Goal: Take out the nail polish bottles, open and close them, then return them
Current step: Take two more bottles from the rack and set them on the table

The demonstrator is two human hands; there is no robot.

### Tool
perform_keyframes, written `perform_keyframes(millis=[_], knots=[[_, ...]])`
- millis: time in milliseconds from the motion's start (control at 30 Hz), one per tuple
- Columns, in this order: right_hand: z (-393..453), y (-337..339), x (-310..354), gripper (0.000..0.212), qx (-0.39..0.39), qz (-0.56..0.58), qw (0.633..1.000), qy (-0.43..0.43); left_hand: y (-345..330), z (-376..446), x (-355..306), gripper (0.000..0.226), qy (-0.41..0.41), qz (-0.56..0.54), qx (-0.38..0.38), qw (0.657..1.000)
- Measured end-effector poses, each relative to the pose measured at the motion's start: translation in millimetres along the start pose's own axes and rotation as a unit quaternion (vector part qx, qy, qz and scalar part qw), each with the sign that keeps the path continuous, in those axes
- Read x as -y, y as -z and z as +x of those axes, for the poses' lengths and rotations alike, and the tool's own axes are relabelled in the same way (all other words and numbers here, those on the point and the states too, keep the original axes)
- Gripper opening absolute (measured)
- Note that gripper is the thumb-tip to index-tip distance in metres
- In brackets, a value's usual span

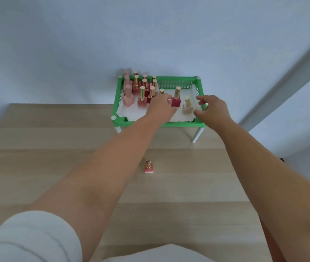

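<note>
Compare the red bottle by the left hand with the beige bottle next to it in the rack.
The red bottle has a deep red base; the beige bottle is pale tan. The red one stands at the left hand's fingertips, the beige one nearer the right hand. The red bottle sits slightly farther back. Both are upright, square-based, gold-capped, inside the green rack.

A dense cluster of gold-capped pink and red nail polish bottles blocks the green slotted plastic basket toward ten o'clock; bare white floor lies toward two o'clock, past the beige square bottle.
</note>
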State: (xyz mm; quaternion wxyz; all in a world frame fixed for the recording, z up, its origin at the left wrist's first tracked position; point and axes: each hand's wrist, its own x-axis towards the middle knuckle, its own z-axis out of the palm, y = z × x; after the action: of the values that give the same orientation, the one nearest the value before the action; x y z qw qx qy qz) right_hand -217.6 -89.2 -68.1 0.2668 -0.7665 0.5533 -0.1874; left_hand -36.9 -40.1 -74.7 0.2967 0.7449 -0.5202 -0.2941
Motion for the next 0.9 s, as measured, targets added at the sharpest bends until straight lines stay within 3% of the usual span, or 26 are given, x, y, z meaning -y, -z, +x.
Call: perform_keyframes(millis=[200,400,567,900], knots=[[22,-1,6,0.047,0.042,-0.066,0.995,0.057,-15,25,-3,0.056,0.033,0.068,-0.006,0.997],[36,-4,7,0.039,0.076,-0.143,0.984,0.081,-23,35,-5,0.027,0.017,0.102,-0.031,0.994],[41,-7,6,0.026,0.083,-0.16,0.98,0.082,-24,33,-3,0.019,0.007,0.095,-0.047,0.994],[1,28,9,0.019,0.003,0.0,0.997,0.075,18,-23,-8,0.018,-0.049,0.016,-0.074,0.996]])
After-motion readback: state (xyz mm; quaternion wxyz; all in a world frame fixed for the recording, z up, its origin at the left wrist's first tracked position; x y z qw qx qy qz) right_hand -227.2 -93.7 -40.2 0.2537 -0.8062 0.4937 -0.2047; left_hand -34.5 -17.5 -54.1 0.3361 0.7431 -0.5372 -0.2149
